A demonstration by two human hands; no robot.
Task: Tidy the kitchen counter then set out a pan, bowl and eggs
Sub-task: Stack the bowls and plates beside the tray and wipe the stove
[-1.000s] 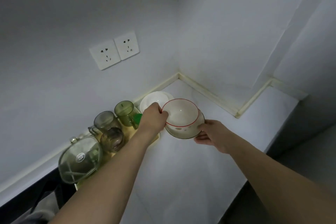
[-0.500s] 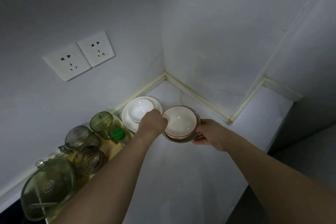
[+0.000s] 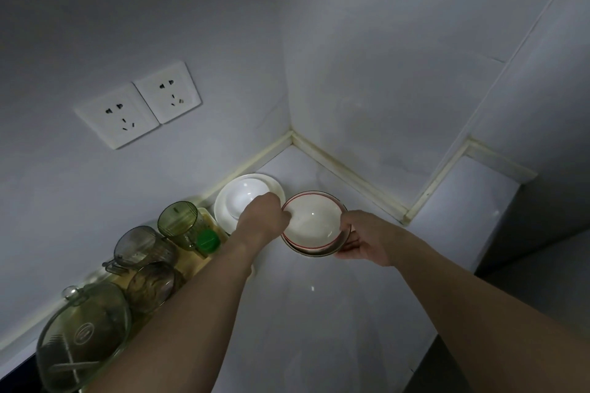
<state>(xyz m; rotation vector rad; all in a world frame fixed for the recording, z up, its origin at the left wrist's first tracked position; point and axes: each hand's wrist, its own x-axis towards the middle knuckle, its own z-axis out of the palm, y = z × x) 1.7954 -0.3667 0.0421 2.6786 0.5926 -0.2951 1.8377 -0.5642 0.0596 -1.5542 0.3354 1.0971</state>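
Observation:
A white bowl with a red rim point(image 3: 314, 223) sits nested in a second, darker-rimmed bowl point(image 3: 314, 253) low over the white counter point(image 3: 319, 313), near the wall corner. My left hand point(image 3: 263, 217) grips the red-rimmed bowl's left rim. At the stack's right edge my right hand point(image 3: 364, 238) holds it, thumb over the rim and fingers underneath. Just left of the stack, a small white bowl point(image 3: 247, 196) rests on a white plate point(image 3: 223, 210), partly hidden behind my left hand.
Along the left wall stand a green glass cup point(image 3: 180, 223), a green bottle cap point(image 3: 207, 241), two smoky glass mugs point(image 3: 140, 247), and a glass pot lid point(image 3: 83, 338). Two wall sockets point(image 3: 139, 105) sit above. The counter's edge drops away at the lower right.
The bowls have come down toward the counter and level out in both hands. The view has swung to the right and downward.

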